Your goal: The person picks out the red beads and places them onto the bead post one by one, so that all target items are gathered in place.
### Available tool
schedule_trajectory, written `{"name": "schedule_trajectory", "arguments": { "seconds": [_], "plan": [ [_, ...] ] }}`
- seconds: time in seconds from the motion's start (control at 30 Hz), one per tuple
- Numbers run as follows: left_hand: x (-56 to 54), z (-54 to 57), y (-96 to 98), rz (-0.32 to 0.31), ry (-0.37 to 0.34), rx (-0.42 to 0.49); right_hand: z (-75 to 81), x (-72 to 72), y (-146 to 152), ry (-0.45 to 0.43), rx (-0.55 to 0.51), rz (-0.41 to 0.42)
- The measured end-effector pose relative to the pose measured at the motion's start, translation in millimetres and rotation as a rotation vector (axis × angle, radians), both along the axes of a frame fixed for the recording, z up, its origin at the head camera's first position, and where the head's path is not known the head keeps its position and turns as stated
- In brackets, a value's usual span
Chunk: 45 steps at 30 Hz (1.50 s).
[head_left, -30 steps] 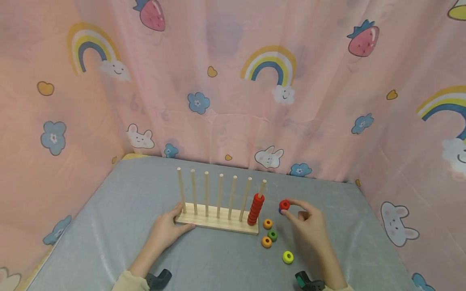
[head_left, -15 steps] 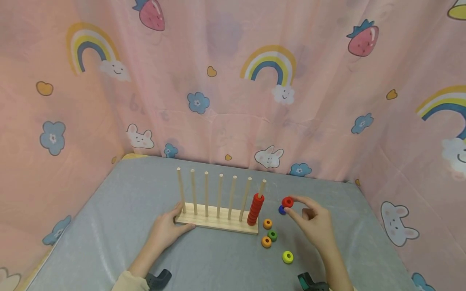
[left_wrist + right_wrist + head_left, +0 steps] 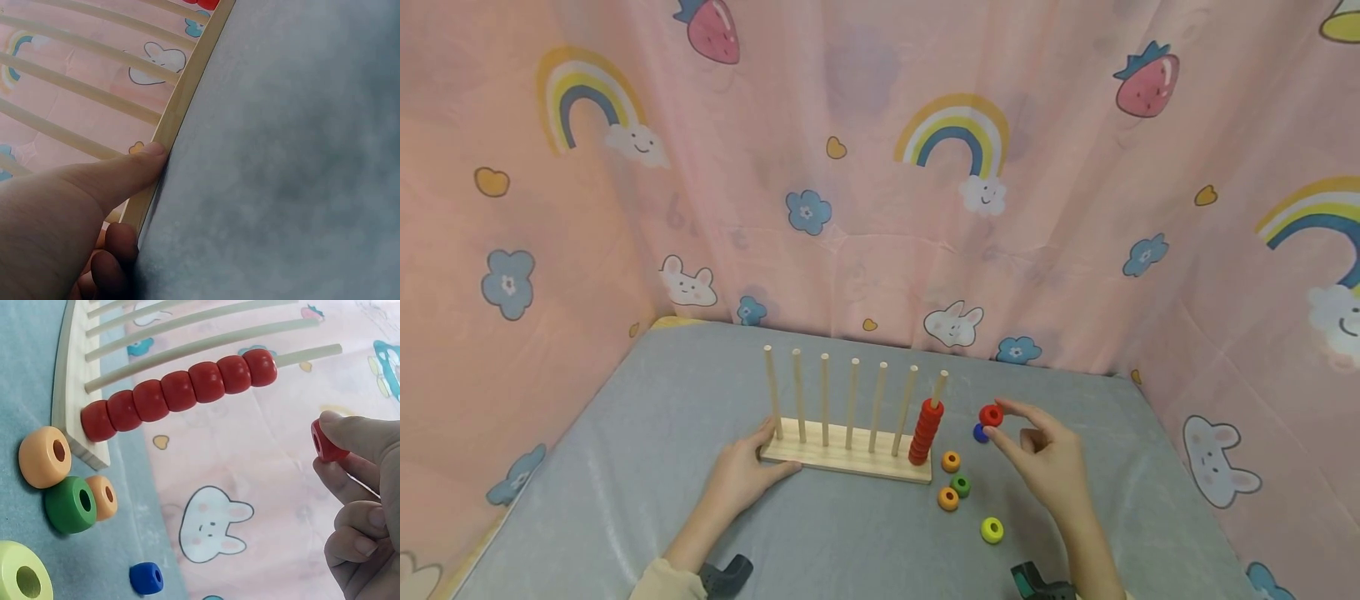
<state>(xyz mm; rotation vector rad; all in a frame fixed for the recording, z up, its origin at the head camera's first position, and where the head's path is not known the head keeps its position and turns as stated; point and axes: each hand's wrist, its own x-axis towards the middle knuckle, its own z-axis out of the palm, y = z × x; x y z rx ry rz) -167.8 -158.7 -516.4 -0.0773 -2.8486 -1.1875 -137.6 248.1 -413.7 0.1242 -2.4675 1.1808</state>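
A wooden peg rack [image 3: 842, 461] with several upright pegs stands on the table. My left hand [image 3: 745, 472] grips its left end, thumb along the front edge in the left wrist view. Red beads [image 3: 927, 433] are stacked on the rightmost peg, whose tip shows bare above them. To the right of the rack, my right hand [image 3: 1048, 454] pinches one red bead [image 3: 326, 445] between thumb and finger, held up off the table. Just behind that bead in the head view, a blue bead [image 3: 147, 578] lies on the cloth.
Two orange beads [image 3: 951, 462], a green bead [image 3: 960, 486] and a yellow bead [image 3: 992, 530] lie loose near the rack's right end. A grey cloth [image 3: 850, 542] covers the table. Behind it hangs a pink patterned curtain [image 3: 865, 250].
My right hand has lifted the red bead slightly up and to the right, uncovering more of the blue bead. Over the last half second it barely moves. My left hand stays on the rack.
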Motion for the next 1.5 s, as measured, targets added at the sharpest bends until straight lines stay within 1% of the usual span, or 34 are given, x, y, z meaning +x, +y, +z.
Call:
{"name": "schedule_trajectory", "arguments": {
  "seconds": [0.13,0.27,0.43,0.67,0.87,1.1,1.5],
  "plan": [
    [0.0,0.9,0.1,0.0,0.006,-0.001,0.8,-2.4,-2,0.008,0.004,0.003],
    [0.2,1.4,0.2,-0.001,0.006,0.002,5.4,-4.7,-4,0.038,0.023,0.008],
    [0.3,1.5,0.3,0.001,0.005,0.0,12.0,-8.7,-7,0.07,0.009,0.03],
    [0.7,1.4,0.3,0.0,0.007,-0.008,16.6,-14.5,-15,0.109,-0.001,0.053],
    [1.0,1.3,0.0,0.002,0.002,-0.007,22.6,-18.3,-24,0.147,-0.032,0.068],
    [-0.4,0.0,-0.1,0.004,0.002,0.003,30.4,-21.8,-32,0.155,-0.085,0.075],
    [-0.1,0.3,0.8,0.006,0.009,0.002,36.8,-24.2,-46,0.206,-0.18,0.083]
  ]
}}
